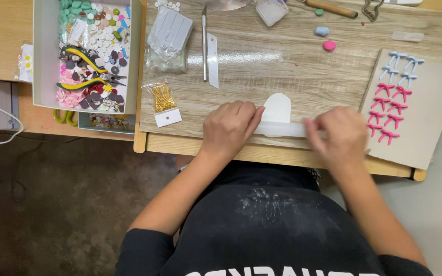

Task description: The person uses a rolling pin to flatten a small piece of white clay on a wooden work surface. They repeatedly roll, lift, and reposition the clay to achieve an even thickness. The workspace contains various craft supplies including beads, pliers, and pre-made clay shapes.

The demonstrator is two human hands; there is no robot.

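Note:
A flat white clay sheet (pixel 277 107) lies on the wooden board (pixel 292 71) near its front edge. Across the sheet's near end lies a clear acrylic roller (pixel 282 129). My left hand (pixel 229 129) rests fingers-down on the roller's left end. My right hand (pixel 336 135), blurred, presses on its right end. Both hands lie flat over the roller rather than wrapped around it.
A cardboard sheet (pixel 425 117) at the right carries rows of pink and pale blue clay bows. A white box (pixel 44 56) of small clay pieces and pliers stands at the left. Blades (pixel 208 48), a bag of gold pins (pixel 163 98) and small clay lumps (pixel 328 45) lie on the board.

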